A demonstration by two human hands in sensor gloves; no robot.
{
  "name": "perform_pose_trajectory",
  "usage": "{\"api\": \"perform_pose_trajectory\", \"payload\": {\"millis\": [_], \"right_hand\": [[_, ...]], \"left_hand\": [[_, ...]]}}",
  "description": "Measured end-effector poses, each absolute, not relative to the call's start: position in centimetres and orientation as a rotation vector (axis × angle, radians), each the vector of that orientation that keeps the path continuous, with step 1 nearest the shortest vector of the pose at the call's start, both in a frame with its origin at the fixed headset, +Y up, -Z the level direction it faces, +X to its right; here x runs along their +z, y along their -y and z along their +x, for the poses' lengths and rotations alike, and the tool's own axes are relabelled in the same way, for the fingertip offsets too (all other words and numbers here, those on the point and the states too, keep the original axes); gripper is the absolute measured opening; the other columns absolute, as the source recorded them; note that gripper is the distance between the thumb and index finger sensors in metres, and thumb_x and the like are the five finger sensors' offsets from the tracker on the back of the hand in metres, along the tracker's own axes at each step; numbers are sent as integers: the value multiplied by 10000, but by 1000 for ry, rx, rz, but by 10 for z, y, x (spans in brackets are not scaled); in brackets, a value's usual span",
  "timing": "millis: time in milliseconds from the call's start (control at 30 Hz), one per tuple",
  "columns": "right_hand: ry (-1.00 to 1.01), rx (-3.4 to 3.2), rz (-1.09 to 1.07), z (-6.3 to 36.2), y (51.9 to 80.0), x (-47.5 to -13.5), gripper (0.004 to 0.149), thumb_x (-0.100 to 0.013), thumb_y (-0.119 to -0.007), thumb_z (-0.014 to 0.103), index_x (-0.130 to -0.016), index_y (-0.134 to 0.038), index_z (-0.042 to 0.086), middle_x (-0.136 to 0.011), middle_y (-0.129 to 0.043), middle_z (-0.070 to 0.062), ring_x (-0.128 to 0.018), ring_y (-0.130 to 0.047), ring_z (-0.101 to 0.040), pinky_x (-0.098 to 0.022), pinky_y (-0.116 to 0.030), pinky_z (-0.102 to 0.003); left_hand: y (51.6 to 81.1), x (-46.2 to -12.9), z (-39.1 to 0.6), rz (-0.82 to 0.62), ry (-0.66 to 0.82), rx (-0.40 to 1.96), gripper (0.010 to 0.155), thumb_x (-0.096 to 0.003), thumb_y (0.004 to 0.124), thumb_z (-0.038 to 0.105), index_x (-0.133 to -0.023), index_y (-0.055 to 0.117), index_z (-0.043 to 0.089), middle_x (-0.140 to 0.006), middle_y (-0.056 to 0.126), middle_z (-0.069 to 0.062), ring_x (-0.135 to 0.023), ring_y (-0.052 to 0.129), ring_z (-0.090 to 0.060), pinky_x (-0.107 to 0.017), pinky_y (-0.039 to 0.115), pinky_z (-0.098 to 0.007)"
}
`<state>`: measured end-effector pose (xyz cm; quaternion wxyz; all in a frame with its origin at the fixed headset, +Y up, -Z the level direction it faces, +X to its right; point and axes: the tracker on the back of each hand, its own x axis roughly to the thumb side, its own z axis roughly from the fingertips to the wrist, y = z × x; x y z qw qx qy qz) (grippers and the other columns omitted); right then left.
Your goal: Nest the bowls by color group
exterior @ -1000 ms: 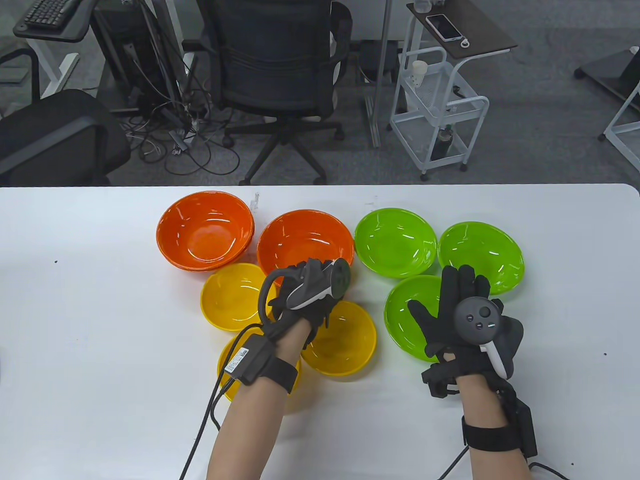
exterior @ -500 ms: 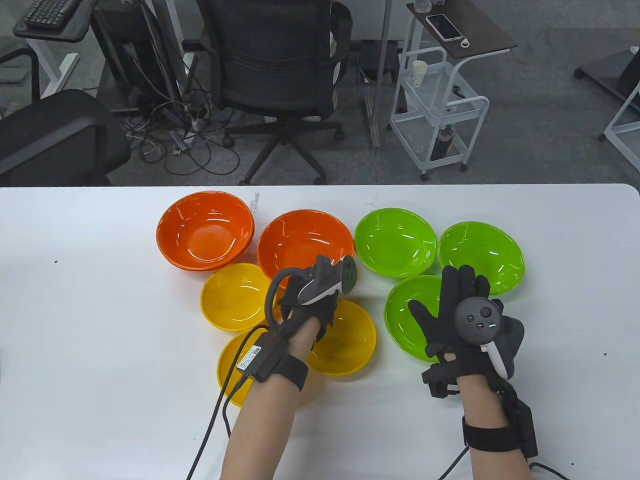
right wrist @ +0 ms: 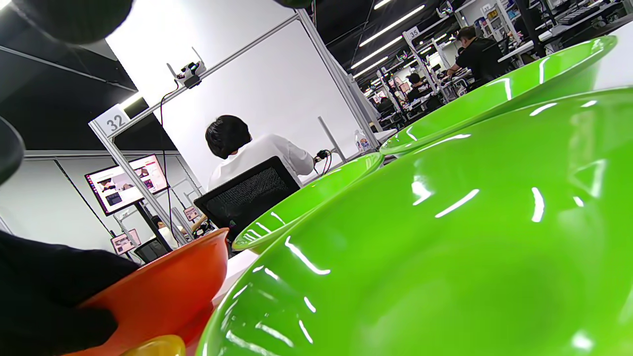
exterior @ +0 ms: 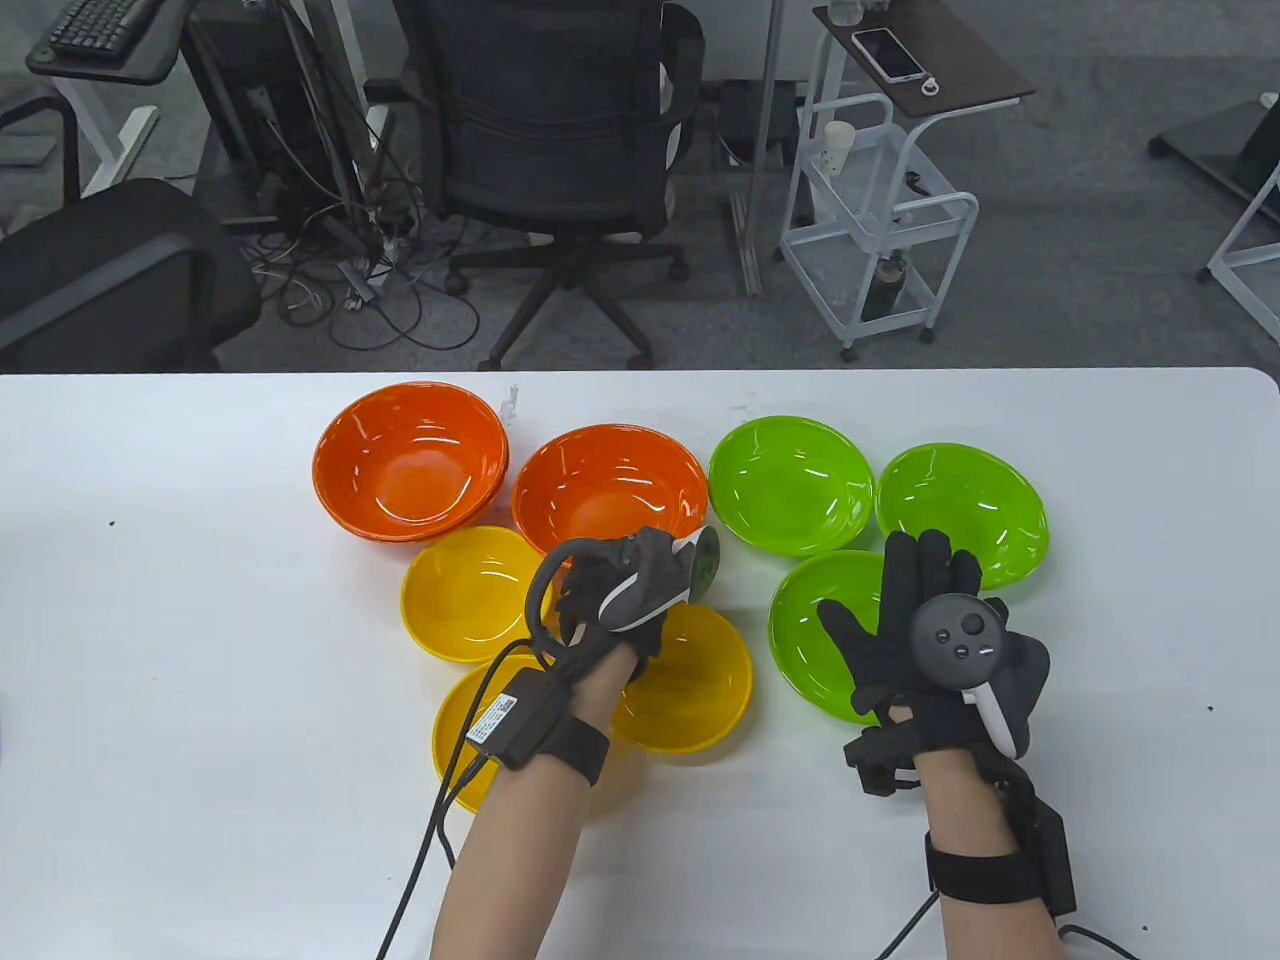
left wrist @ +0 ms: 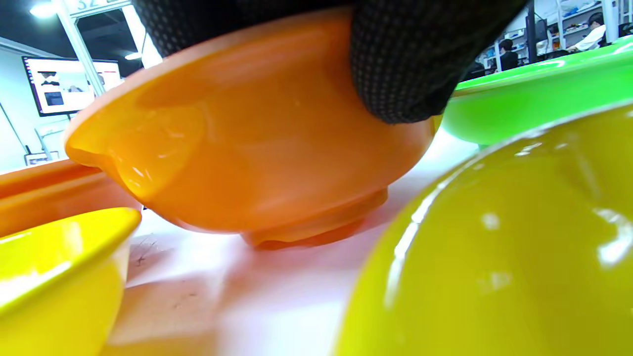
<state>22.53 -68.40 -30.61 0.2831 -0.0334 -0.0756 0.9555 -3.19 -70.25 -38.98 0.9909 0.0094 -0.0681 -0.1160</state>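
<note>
The middle orange bowl (exterior: 610,480) stands right of another orange bowl (exterior: 410,460) whose rim looks doubled. My left hand (exterior: 600,578) grips the middle orange bowl's near rim. In the left wrist view its fingers (left wrist: 405,64) lie over the rim and outer wall of this bowl (left wrist: 247,163), which looks slightly tilted. Three yellow bowls (exterior: 465,592) (exterior: 695,685) (exterior: 465,735) lie around my left wrist. Three green bowls (exterior: 790,480) (exterior: 965,505) (exterior: 815,635) sit on the right. My right hand (exterior: 915,600) is flat, fingers spread, over the near green bowl (right wrist: 445,247).
The white table (exterior: 200,650) has bare room at the left, the right and along the near edge. The glove cable (exterior: 420,850) trails from my left wrist to the near edge. An office chair (exterior: 560,130) and a white cart (exterior: 880,230) stand beyond the far edge.
My left hand has moved forward and to the right, off the yellow bowls, and has taken hold of the middle orange bowl's near rim. My right hand has not moved.
</note>
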Motion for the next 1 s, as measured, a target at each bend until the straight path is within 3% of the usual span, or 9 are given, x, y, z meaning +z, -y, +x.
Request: {"api": "perform_pose_trajectory", "payload": {"millis": [267, 567, 1000], "right_hand": [[205, 2565, -92, 225, 684, -306, 924, -393, -629, 694, -1072, -289, 169, -1125, -168, -147, -1001, -134, -556, -577, -86, -737], [208, 2563, -96, 226, 684, -306, 922, -393, -629, 694, -1072, -290, 171, -1125, -165, -145, -1001, -133, -555, -577, -84, -737], [210, 2560, -103, 227, 684, -306, 921, -393, -630, 693, -1072, -290, 172, -1124, -167, -147, -1000, -132, -556, -576, -81, -737]], "left_hand": [[675, -378, -45, 135, 149, -275, 472, -414, 872, 335, -884, 871, 372, -788, 1076, 125, -688, 1136, -89, -593, 881, -342], [637, -381, -107, 226, -3, -262, 472, -415, 871, 335, -885, 868, 380, -797, 1071, 127, -703, 1128, -92, -604, 870, -353], [656, -391, -196, 217, -205, -263, 473, -412, 868, 335, -881, 866, 401, -813, 1058, 141, -730, 1115, -87, -625, 855, -365]]}}
